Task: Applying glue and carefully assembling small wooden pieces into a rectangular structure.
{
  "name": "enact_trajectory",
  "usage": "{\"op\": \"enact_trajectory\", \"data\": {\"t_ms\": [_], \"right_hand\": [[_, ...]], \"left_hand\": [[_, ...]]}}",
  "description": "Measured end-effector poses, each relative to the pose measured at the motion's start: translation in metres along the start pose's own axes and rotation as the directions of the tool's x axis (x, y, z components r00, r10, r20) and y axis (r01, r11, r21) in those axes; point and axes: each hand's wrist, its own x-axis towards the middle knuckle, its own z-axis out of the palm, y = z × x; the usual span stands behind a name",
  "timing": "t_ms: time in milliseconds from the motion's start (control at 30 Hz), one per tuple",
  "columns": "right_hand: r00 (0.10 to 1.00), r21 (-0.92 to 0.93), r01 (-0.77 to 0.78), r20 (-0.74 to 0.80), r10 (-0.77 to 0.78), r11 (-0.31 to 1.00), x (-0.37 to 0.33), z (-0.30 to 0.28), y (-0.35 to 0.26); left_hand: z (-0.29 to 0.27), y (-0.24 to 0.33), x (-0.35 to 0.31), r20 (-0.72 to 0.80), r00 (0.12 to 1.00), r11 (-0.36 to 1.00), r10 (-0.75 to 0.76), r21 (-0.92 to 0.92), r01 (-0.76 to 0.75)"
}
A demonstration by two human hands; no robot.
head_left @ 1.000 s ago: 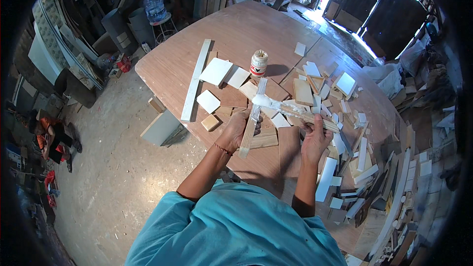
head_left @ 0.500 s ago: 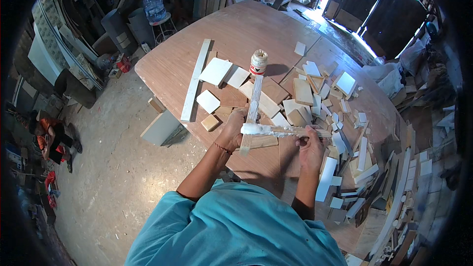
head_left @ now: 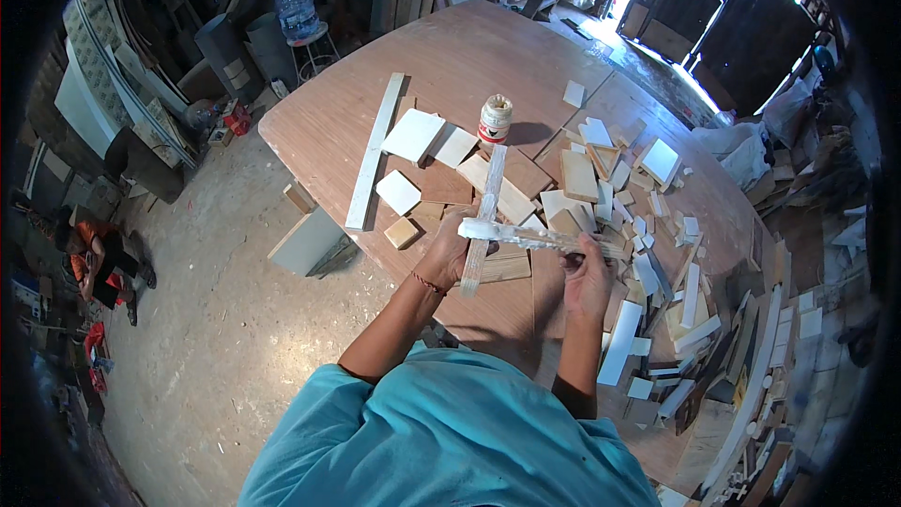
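Gripping a pale wooden strip point(head_left: 491, 190) toward its lower part, the left hand point(head_left: 449, 252) is closed round it above the near side of the desk point(head_left: 450, 47) in the head view. The strip slants up and away from the person, with white smears along its upper length. The right hand point(head_left: 588, 277) is closed too — it pinches the right end of a flat stick point(head_left: 540, 239), which lies nearly level and crosses in front of the strip. A thick lump of white paste point(head_left: 476, 228) covers the left end of the stick, right at the crossing; whether the paste touches the strip there is hard to tell.

Just beyond the strip's upper end, an open jar point(head_left: 495, 122) with a red and white label stands upright. To its left lie a white-topped block point(head_left: 413, 136) and a long pale batten point(head_left: 377, 150). Wood offcuts point(head_left: 579, 176) in many sizes spread over the right side of the desk. Farther off, a large clear bottle point(head_left: 297, 9) stands on a stool point(head_left: 314, 38) — and at far left a co-worker point(head_left: 89, 239) in an orange top bends forward.
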Motion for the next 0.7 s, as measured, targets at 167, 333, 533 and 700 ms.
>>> {"op": "enact_trajectory", "data": {"t_ms": [167,333,533,700], "right_hand": [[0.999,-0.001,-0.040,0.035,0.040,0.999,0.011,-0.018,0.007],[0.999,-0.059,0.033,0.026,-0.032,0.998,0.016,-0.023,-0.007],[0.973,0.047,0.184,0.129,-0.189,0.982,0.007,-0.008,-0.010],[0.827,-0.014,0.422,0.417,-0.378,0.907,0.009,-0.009,-0.001]], "left_hand": [[-0.017,-0.003,0.013,0.020,0.997,0.991,-0.075,-0.107,0.077],[-0.017,-0.004,0.015,0.018,1.000,0.999,-0.016,-0.042,0.017],[-0.028,-0.008,0.020,0.209,0.975,0.983,-0.073,-0.149,0.106],[-0.038,-0.009,0.026,0.330,0.938,0.953,-0.102,-0.239,0.188]]}}
